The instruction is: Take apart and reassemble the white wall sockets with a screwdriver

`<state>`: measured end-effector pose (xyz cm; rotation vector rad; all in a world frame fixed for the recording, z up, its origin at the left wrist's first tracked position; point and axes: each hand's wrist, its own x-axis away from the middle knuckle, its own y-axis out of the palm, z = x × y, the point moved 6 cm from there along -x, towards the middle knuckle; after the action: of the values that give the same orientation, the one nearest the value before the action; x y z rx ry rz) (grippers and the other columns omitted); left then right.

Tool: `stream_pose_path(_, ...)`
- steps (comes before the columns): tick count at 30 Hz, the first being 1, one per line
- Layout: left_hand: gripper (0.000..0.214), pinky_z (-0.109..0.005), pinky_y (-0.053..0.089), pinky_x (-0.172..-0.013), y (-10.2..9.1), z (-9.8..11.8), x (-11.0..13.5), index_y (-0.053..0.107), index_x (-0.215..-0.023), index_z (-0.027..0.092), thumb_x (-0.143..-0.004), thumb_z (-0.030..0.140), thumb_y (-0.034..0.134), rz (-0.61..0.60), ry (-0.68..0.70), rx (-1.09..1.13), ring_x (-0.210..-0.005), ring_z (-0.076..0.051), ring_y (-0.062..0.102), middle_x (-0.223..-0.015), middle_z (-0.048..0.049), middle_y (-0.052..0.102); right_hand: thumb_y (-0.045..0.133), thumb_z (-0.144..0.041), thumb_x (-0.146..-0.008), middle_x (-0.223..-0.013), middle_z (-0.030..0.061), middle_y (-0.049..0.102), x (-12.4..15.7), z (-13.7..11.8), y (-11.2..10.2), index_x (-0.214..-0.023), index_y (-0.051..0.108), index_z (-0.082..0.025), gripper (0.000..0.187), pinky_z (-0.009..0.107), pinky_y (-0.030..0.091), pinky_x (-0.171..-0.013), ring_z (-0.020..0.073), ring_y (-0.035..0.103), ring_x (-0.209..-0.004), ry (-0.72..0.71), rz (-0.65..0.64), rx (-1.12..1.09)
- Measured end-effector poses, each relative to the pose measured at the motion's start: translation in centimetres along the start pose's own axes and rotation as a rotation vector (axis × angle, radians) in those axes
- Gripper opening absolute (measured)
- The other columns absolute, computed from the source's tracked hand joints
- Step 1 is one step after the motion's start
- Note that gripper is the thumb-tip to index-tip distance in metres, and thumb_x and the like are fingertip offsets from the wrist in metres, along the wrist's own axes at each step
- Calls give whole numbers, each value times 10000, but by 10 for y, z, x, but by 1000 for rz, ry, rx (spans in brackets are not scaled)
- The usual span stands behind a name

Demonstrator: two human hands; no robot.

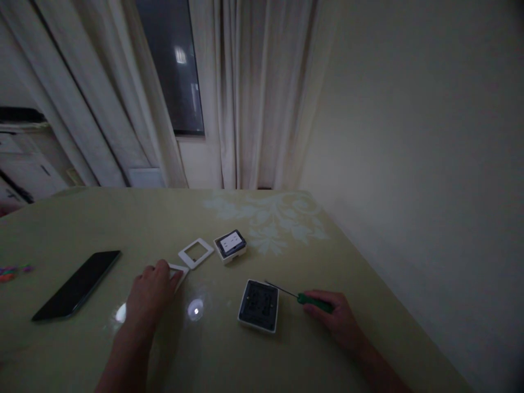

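Note:
My left hand (152,292) is closed on a white plastic faceplate frame (180,269), seen partly behind the fingers at the table's left middle. In my right hand (333,316) is a screwdriver (315,301) with a green handle, its thin shaft pointing left. The tip reaches the upper right corner of a wall socket (258,305) with a dark face and white rim; whether they touch I cannot tell. Another white faceplate frame (207,252) lies flat beyond my left hand. Beside it sits a second wall socket (230,244) with a white centre, on a white box.
A black tablet-like slab (79,286) lies on the left of the glossy table (213,349). Small coloured items (12,272) are at the far left edge. A pale wall (417,164) runs along the right side, and curtains (262,98) hang behind the table.

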<state>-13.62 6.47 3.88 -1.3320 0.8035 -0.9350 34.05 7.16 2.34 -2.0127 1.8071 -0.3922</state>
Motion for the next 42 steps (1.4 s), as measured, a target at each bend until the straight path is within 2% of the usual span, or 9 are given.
stream_pose_path(6,412,-432,564,-797,4,-1,-5,672,-1161,174,-1028,455,403,-24,-22,108,-1016,-389,764,-1151,-218,747,861,-710,-725,-1005,139,863,-1,3,-3,-940,906,-258,503,503,664,-932,369,817,-959,-5,48,-5)
stream_pose_path(13,373,-445,566,-902,0,6,-11,657,-1227,126,-994,308,431,-10,0,235,-1124,-376,741,-1253,-250,717,853,-708,-725,-1023,133,858,-3,6,-4,-948,902,-266,498,512,661,-941,377,807,-992,-4,62,19)
stream_pose_path(15,353,-423,566,-926,-3,8,-12,664,-1213,137,-991,300,444,-10,23,281,-1127,-348,745,-1241,-221,738,849,-715,-722,-1026,139,854,-3,8,-5,-936,900,-264,502,510,663,-935,379,803,-1000,1,84,24)
stream_pose_path(19,250,-337,572,-933,-3,16,-12,681,-1135,225,-991,332,508,-24,113,369,-1069,-255,765,-1148,-92,797,854,-729,-699,-1041,150,852,-3,11,-5,-937,904,-262,527,532,646,-967,392,795,-1020,18,91,33)
stream_pose_path(23,183,-326,575,-866,4,23,-10,695,-1059,243,-950,267,550,-49,136,368,-1005,-246,777,-1077,-65,813,842,-773,-662,-1053,151,856,-3,13,-5,-942,909,-268,581,586,611,-1013,416,788,-1037,47,84,37)
stream_pose_path(28,253,-354,553,-865,2,25,-5,693,-1134,220,-942,217,529,-26,133,290,-1044,-281,764,-1130,-108,792,840,-776,-665,-1038,141,858,-4,14,-5,-939,910,-289,563,573,617,-1004,409,792,-1026,29,90,41)
stream_pose_path(32,310,-376,541,-925,-6,31,1,664,-1244,190,-997,303,515,-16,191,237,-1082,-297,745,-1191,-139,767,849,-753,-688,-1071,142,855,-4,18,-5,-964,908,-286,545,568,615,-1011,408,790,-1051,31,79,44)
stream_pose_path(37,332,-466,511,-996,-6,49,12,706,-1214,184,-942,365,646,-13,292,151,-1169,-380,691,-1225,-154,760,841,-767,-689,-1045,157,852,-4,20,-3,-952,907,-264,571,607,605,-1014,416,792,-1026,28,75,27)
stream_pose_path(42,370,-553,500,-1030,-6,63,18,723,-1230,184,-903,358,723,25,326,111,-1253,-427,637,-1291,-172,730,855,-721,-696,-1064,145,852,-4,16,-3,-965,905,-273,525,587,608,-1021,411,785,-1055,38,56,32)
